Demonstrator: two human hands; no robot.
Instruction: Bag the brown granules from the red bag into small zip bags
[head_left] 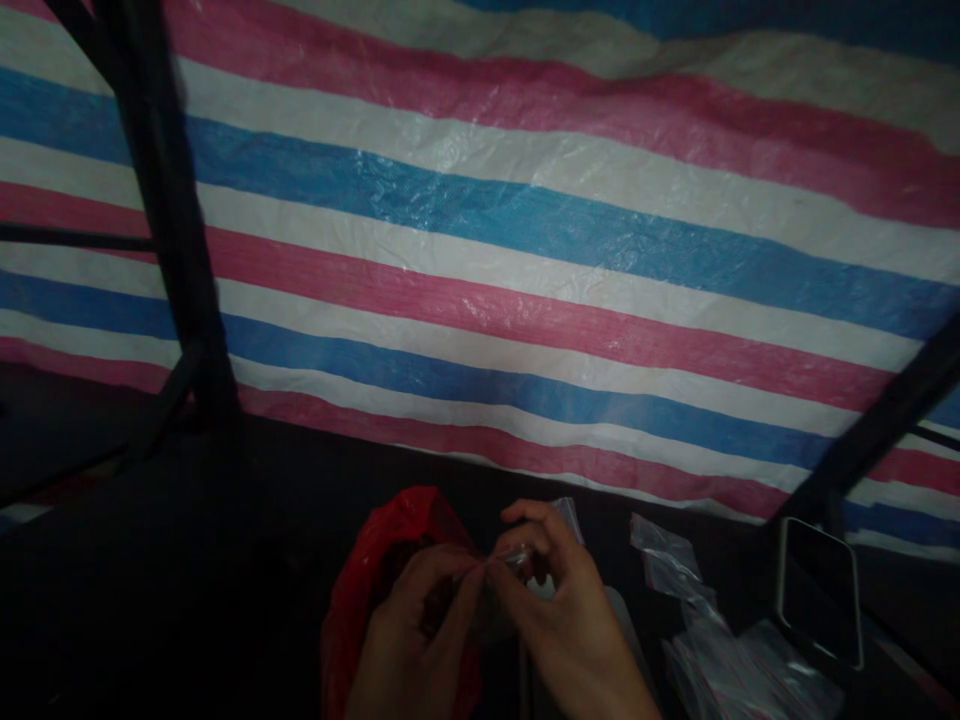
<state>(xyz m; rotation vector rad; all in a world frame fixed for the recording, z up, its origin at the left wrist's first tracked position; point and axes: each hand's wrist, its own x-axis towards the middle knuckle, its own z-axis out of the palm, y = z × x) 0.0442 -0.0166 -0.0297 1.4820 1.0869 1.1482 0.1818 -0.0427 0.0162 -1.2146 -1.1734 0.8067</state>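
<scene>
Both hands meet at the bottom middle of the head view, thumbs and fingertips pinched together on a small clear plastic bag (514, 558). My left hand (421, 620) is closed on the bag's left side, in front of a red plastic bag (352, 590). Dark contents show inside the red bag, too dim to name. My right hand (559, 610) is closed on the right side of the clear bag, with its index finger raised a little. What the clear bag holds, if anything, is hard to make out.
At the right lies a pile of clear zip bags (731, 655). Beyond it a phone (820, 592) leans near a dark post (885, 420). Another dark post (169, 210) stands at left. Behind the dark surface hangs a striped plastic sheet (525, 310).
</scene>
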